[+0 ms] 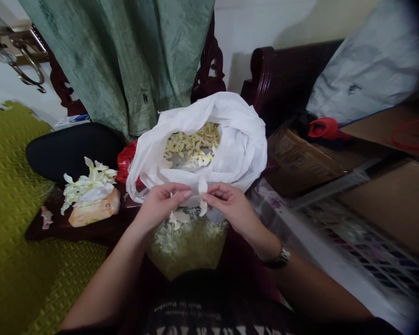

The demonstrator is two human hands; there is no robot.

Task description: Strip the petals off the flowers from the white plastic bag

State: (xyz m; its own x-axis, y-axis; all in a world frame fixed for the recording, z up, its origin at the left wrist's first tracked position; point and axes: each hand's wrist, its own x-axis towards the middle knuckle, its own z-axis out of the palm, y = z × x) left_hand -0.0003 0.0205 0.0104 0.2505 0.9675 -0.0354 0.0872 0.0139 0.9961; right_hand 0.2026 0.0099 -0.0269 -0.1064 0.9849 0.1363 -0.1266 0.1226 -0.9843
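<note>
Black shirt closest, white petal pinched in right hand, lengthwise toward bag, left hand just beside, grip unclear tbh.

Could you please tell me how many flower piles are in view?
3: one pile in the white bag, a second pile by the orange pack, and a third pile below the left hand. More may be hidden.

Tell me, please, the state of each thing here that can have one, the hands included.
Right hand: pinching a white petal.
Left hand: thumb near fingers, hold unclear.
White plastic bag: open, pale petals inside.
Tissue pack: open, tissue showing on top.
White flowers: bunched against the tissue pack.
Red plastic bag: crumpled.
Wristband: worn on the right wrist.
Green cloth: hanging in folds.
</note>
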